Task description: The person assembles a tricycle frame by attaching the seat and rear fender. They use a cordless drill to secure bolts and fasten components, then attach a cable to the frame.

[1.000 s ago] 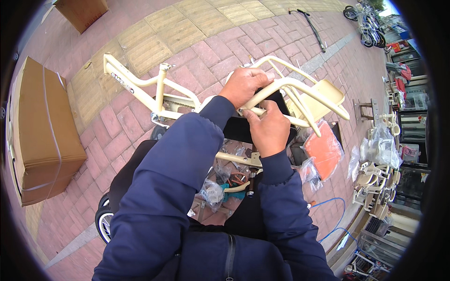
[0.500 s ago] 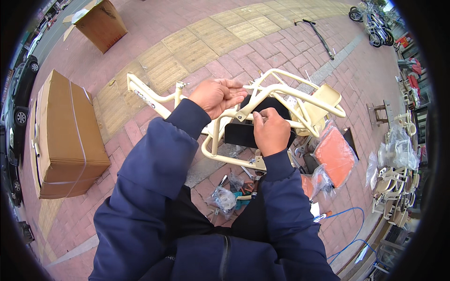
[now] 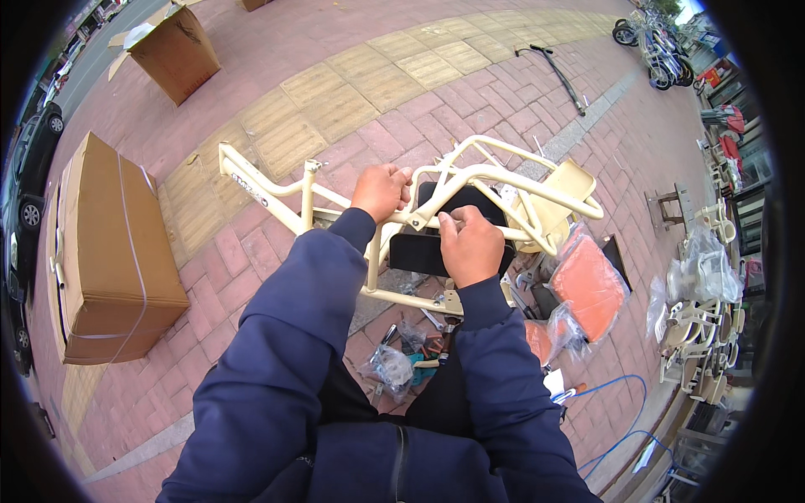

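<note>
A cream tubular cycle frame (image 3: 482, 171) lies across in front of me, with black panels (image 3: 415, 254) among its tubes and a cream plate-like part (image 3: 568, 186) at its right end. My left hand (image 3: 382, 192) is closed at the middle of the frame, its fingertips curled near the bolted joint. Whatever lies in those fingers is hidden. Just right of the joint, my right hand (image 3: 475, 246) rests against a tube with thumb and forefinger pinched together. Anything small between them cannot be made out.
Tools and plastic-wrapped parts (image 3: 390, 369) lie between my legs. An orange pad in plastic (image 3: 590, 283) sits to the right, near a blue hose (image 3: 644, 394). A large cardboard box (image 3: 126, 268) stands left; a floor pump (image 3: 566, 80) lies farther off. Cream parts (image 3: 704, 327) are piled at far right.
My left hand has gone from stretched fingers to curled ones and turned over by the joint. My right hand stays by the tube, its fingertips closer to the joint. The view has shifted slightly.
</note>
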`<state>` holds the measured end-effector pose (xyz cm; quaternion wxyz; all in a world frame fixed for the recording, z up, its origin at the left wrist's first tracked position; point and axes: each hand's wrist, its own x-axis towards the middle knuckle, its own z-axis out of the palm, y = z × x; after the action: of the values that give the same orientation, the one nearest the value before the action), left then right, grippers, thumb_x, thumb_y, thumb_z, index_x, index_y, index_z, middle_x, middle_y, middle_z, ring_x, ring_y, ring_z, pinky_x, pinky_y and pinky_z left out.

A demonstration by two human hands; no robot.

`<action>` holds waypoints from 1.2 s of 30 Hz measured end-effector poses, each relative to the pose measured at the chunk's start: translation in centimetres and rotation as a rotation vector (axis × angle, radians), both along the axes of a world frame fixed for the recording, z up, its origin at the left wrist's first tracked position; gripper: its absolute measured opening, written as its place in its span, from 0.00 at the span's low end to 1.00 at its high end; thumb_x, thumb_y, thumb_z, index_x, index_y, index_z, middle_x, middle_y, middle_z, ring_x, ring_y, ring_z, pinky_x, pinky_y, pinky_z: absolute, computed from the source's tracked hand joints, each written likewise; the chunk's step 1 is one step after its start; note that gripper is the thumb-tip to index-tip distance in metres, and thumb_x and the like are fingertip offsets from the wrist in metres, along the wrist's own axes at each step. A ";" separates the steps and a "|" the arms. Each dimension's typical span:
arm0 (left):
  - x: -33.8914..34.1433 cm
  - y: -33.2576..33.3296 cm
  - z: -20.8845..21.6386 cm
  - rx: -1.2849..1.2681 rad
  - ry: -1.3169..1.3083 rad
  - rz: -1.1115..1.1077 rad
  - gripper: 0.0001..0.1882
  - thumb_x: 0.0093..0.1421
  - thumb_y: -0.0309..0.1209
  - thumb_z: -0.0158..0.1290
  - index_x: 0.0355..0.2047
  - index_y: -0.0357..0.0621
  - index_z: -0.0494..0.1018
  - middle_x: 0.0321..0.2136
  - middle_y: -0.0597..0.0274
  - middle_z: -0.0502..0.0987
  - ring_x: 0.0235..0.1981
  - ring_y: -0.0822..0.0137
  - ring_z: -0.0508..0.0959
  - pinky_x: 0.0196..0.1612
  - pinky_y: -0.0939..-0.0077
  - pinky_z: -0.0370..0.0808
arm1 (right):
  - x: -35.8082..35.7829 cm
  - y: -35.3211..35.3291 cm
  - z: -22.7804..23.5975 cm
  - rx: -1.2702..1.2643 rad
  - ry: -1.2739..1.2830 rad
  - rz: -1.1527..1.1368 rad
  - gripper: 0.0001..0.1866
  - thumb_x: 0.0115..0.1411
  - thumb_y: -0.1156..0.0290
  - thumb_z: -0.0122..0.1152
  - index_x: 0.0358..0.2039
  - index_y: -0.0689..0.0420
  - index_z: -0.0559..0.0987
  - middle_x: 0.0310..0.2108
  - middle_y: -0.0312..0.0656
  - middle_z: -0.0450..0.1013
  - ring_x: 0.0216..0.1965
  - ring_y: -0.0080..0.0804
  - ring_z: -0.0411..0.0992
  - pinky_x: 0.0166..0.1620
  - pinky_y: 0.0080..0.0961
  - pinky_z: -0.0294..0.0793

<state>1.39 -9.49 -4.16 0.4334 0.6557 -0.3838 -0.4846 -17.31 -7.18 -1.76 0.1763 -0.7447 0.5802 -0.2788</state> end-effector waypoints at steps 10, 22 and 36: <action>0.9 -1.8 -1.0 0.189 0.142 -0.318 0.10 0.64 0.25 0.49 0.40 0.33 0.77 0.27 0.63 0.77 0.27 0.72 0.75 0.32 0.76 0.75 | 0.7 0.7 0.9 -0.222 -0.029 0.077 0.17 0.50 0.61 0.73 0.34 0.55 0.78 0.31 0.43 0.74 0.30 0.45 0.76 0.33 0.38 0.76; 1.8 -1.2 -1.7 0.338 0.364 -0.455 0.09 0.55 0.24 0.57 0.37 0.34 0.79 0.30 0.55 0.81 0.26 0.69 0.82 0.30 0.78 0.82 | 2.1 1.1 0.9 -0.065 0.211 0.097 0.21 0.48 0.54 0.74 0.28 0.58 0.76 0.31 0.43 0.71 0.35 0.44 0.75 0.32 0.41 0.75; 1.8 -1.5 -2.6 0.419 0.369 -0.438 0.09 0.60 0.29 0.55 0.35 0.35 0.79 0.28 0.58 0.80 0.24 0.71 0.80 0.26 0.78 0.80 | 2.5 1.0 1.0 -0.024 0.231 0.055 0.21 0.47 0.54 0.74 0.29 0.58 0.77 0.31 0.44 0.73 0.35 0.46 0.75 0.35 0.42 0.75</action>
<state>3.20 -11.01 -6.80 0.2373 0.5339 -0.3228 -0.7446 -14.85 -6.14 -0.80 0.1069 -0.7897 0.5725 -0.1930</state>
